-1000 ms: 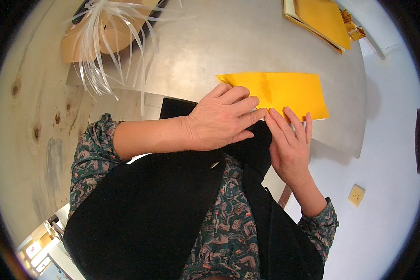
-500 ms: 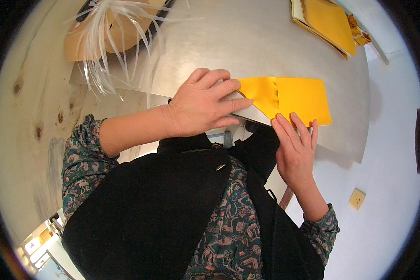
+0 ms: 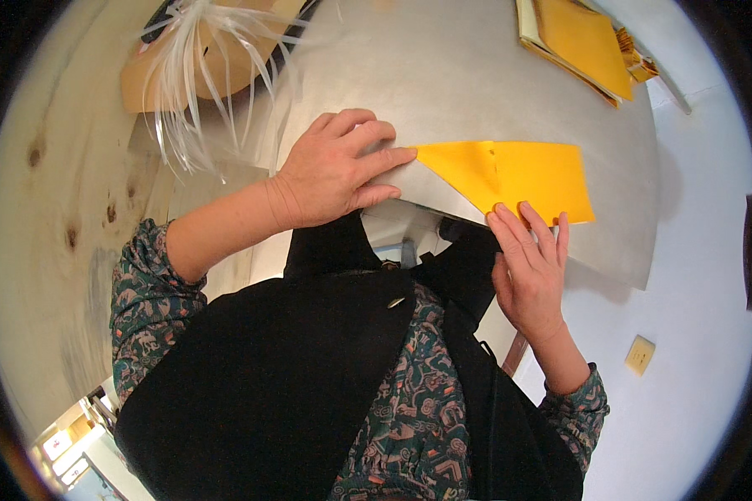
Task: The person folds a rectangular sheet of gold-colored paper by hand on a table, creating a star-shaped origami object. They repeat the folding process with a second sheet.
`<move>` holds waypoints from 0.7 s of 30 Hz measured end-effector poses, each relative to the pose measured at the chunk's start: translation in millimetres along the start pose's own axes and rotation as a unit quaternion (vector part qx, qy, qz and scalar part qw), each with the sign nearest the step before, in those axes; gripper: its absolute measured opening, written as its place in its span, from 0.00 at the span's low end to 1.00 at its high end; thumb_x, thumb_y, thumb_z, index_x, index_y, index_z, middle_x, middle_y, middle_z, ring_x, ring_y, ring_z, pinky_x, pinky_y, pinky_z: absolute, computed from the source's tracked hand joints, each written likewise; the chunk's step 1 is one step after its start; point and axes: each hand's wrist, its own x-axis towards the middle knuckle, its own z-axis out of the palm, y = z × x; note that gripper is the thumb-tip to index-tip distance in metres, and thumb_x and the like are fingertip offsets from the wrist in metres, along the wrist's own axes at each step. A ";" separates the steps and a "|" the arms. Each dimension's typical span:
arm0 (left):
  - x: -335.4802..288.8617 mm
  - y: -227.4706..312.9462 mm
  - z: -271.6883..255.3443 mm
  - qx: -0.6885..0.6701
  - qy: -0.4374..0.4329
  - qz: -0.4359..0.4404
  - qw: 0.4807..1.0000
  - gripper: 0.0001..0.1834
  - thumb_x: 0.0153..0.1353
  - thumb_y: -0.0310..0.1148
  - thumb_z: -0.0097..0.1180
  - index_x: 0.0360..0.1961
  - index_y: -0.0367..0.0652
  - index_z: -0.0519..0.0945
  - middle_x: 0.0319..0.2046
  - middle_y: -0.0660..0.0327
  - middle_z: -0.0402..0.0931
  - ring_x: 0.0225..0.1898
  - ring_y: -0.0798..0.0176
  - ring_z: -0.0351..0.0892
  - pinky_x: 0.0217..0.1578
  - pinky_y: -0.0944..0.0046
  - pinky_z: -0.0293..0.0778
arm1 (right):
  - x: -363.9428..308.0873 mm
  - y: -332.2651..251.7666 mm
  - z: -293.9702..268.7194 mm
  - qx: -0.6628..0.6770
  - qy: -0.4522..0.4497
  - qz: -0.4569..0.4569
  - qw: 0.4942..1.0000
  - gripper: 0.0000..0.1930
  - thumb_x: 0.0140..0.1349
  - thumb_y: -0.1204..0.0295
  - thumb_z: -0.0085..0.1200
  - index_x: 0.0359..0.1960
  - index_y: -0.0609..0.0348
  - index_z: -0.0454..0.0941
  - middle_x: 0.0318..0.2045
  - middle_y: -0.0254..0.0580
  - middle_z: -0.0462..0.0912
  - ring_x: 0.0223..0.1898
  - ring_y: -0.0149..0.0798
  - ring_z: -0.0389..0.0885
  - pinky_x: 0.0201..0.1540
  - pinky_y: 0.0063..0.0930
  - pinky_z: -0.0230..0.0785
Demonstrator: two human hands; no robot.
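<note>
A folded sheet of yellow paper [image 3: 535,177] lies on the grey metal tabletop, close to its near edge. Its left part narrows to a slanted point, and a vertical crease runs near its middle. At that left tip rests the index finger of my left hand [image 3: 334,163], whose fingers are apart and hold nothing. My right hand [image 3: 530,275] lies with outstretched fingertips on the paper's near edge, pressing it against the table.
At the upper right lies a stack of yellow paper [image 3: 581,46], with small folded yellow pieces [image 3: 635,63] beside it. White plastic strips [image 3: 194,75] spread over a tan cardboard-coloured object [image 3: 242,58] at the upper left. A wall outlet [image 3: 640,356] is at the right.
My left hand has slid left along the paper to its tip, with its fingers less spread. The right hand has stayed in place on the near edge.
</note>
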 end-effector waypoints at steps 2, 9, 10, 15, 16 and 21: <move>2.9 1.1 -0.5 -0.018 -0.001 0.005 1.000 0.29 0.59 0.51 0.68 0.60 0.52 0.83 0.57 0.59 0.76 0.61 0.49 0.73 0.61 0.47 0.72 | 3.9 1.0 -7.2 -0.002 -0.003 0.000 1.000 0.30 0.58 0.77 0.61 0.66 0.48 0.78 0.67 0.30 0.78 0.71 0.46 0.70 0.79 0.70 0.40; 12.5 30.6 -0.6 -0.103 0.009 0.049 0.993 0.30 0.53 0.34 0.72 0.57 0.34 0.80 0.64 0.49 0.74 0.68 0.45 0.71 0.66 0.49 0.71 | 43.2 34.7 -36.9 -0.053 -0.005 -0.043 0.998 0.21 0.60 0.73 0.61 0.56 0.52 0.85 0.60 0.41 0.82 0.65 0.49 0.74 0.74 0.57 0.57; 15.8 37.3 2.0 -0.111 0.013 0.061 0.992 0.30 0.53 0.34 0.72 0.57 0.33 0.80 0.63 0.48 0.74 0.68 0.45 0.71 0.67 0.49 0.71 | 50.5 39.7 -40.2 -0.043 -0.020 -0.031 0.998 0.20 0.59 0.74 0.60 0.55 0.52 0.85 0.59 0.43 0.82 0.63 0.50 0.75 0.72 0.54 0.61; 37.6 75.1 24.2 -0.129 0.018 0.076 0.989 0.30 0.55 0.39 0.71 0.55 0.29 0.80 0.62 0.45 0.75 0.68 0.45 0.71 0.69 0.49 0.69 | 85.5 57.9 -47.4 -0.088 -0.129 0.020 0.988 0.16 0.61 0.72 0.56 0.50 0.60 0.86 0.48 0.50 0.84 0.56 0.51 0.80 0.59 0.47 0.74; 43.7 86.1 31.3 -0.133 0.017 0.067 0.989 0.31 0.55 0.40 0.71 0.55 0.29 0.80 0.62 0.45 0.76 0.68 0.45 0.71 0.69 0.48 0.68 | 95.3 60.9 -44.8 -0.077 -0.131 0.020 0.988 0.15 0.63 0.72 0.55 0.49 0.62 0.86 0.47 0.52 0.84 0.55 0.53 0.81 0.57 0.47 0.75; 96.9 151.6 83.1 -0.101 0.066 0.084 0.989 0.31 0.59 0.45 0.67 0.56 0.30 0.80 0.61 0.42 0.76 0.65 0.41 0.72 0.67 0.46 0.67 | 142.2 62.5 -34.2 -0.052 -0.193 0.048 0.979 0.14 0.69 0.69 0.51 0.44 0.67 0.85 0.43 0.59 0.83 0.46 0.59 0.83 0.52 0.48 0.77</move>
